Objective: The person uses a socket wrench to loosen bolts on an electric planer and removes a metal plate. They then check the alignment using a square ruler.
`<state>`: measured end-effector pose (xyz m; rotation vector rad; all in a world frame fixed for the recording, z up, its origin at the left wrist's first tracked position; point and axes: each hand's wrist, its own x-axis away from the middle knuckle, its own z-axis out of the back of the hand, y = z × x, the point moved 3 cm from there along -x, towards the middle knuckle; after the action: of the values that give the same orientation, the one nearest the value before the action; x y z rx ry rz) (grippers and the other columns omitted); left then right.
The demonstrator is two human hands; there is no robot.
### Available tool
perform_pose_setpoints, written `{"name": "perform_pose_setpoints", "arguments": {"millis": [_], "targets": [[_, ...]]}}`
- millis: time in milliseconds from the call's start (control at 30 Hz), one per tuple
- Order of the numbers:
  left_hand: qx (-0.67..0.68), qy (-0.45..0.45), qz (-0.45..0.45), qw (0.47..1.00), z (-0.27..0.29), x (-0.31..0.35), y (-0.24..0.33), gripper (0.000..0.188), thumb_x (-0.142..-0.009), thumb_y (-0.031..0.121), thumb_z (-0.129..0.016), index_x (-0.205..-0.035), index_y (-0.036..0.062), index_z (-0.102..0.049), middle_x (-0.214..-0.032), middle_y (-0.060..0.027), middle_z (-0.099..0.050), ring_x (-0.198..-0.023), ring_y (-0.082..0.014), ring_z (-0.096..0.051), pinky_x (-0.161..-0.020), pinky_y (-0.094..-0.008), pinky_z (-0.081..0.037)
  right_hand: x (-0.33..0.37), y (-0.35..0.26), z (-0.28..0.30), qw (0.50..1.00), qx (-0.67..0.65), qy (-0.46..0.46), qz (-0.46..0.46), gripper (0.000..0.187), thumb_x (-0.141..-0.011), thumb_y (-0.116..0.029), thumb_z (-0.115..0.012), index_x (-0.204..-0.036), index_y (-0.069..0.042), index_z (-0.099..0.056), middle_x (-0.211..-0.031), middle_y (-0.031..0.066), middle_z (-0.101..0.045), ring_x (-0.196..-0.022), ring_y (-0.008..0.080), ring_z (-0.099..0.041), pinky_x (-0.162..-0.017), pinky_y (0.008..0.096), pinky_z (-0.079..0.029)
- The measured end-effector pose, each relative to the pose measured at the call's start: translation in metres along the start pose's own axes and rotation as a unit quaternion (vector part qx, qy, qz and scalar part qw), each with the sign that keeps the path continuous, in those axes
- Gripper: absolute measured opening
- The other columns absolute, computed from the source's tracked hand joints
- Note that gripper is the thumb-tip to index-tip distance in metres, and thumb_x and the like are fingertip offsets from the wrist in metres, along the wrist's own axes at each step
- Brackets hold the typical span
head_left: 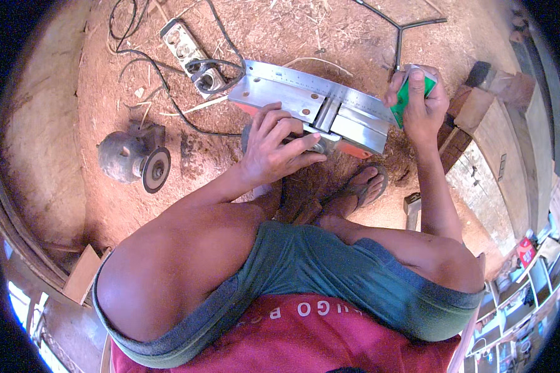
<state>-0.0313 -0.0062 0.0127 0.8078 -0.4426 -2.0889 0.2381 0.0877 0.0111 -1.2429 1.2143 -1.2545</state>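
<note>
An electric planer (280,93) with an orange-red body lies with its silver metal sole facing up, in front of my feet. Across the sole, the cutter slot (327,114) shows between the two plates. My left hand (274,143) grips the planer's near side, its fingers bent over the edge beside the slot. Off the planer's right end, my right hand (422,102) pinches a small green and white piece (407,98), thumb on top. Whether that piece is paper, a packet or something stiffer I cannot tell. A marked scale runs along the planer's far edge.
A bench grinder (127,158) with a disc stands at left on the shaving-covered ground. Beyond the planer lie a power strip (193,56), black cables (162,81) and a three-armed metal wrench (399,28). Wooden blocks (473,109) and boards (510,143) lie at right; a hammer-like tool (412,211) is nearer.
</note>
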Motion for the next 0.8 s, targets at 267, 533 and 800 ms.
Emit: {"name": "perform_pose_setpoints", "arguments": {"millis": [267, 533, 800], "targets": [[0.006, -0.009, 0.0, 1.0, 0.0015, -0.0013, -0.0005, 0.05, -0.066, 0.04, -0.095, -0.108, 0.0217, -0.074, -0.095, 0.0, -0.061, -0.099, -0.0262, -0.062, -0.101, -0.056, -0.049, -0.0046, 0.0002, 0.001, 1.0, 0.01, -0.011, 0.005, 0.026, -0.114, -0.028, -0.05, -0.113, -0.003, -0.054, -0.075, 0.0119, -0.063, -0.06, 0.0176, -0.06, -0.056, 0.0337, -0.053], [0.007, 0.006, -0.009, 1.0, -0.001, -0.0007, -0.0021, 0.053, -0.065, 0.04, -0.095, -0.11, 0.0215, -0.074, -0.096, -0.0005, -0.06, -0.097, -0.0265, -0.063, -0.098, -0.056, -0.051, -0.0052, 0.0071, 0.0028, 1.0, 0.021, 0.005, -0.012, 0.025, -0.112, -0.028, -0.055, -0.108, -0.003, -0.055, -0.074, 0.0065, -0.066, -0.06, 0.0131, -0.062, -0.057, 0.0298, -0.052], [0.004, 0.004, -0.018, 1.0, -0.0015, -0.0009, -0.0021, 0.051, -0.065, 0.04, -0.095, -0.108, 0.0208, -0.074, -0.097, -0.0007, -0.061, -0.097, -0.0266, -0.063, -0.097, -0.0559, -0.051, -0.002, 0.008, 0.003, 1.0, -0.02, -0.004, -0.007, 0.024, -0.112, -0.027, -0.056, -0.108, -0.003, -0.054, -0.077, 0.008, -0.066, -0.06, 0.0137, -0.062, -0.056, 0.0306, -0.053]]}}
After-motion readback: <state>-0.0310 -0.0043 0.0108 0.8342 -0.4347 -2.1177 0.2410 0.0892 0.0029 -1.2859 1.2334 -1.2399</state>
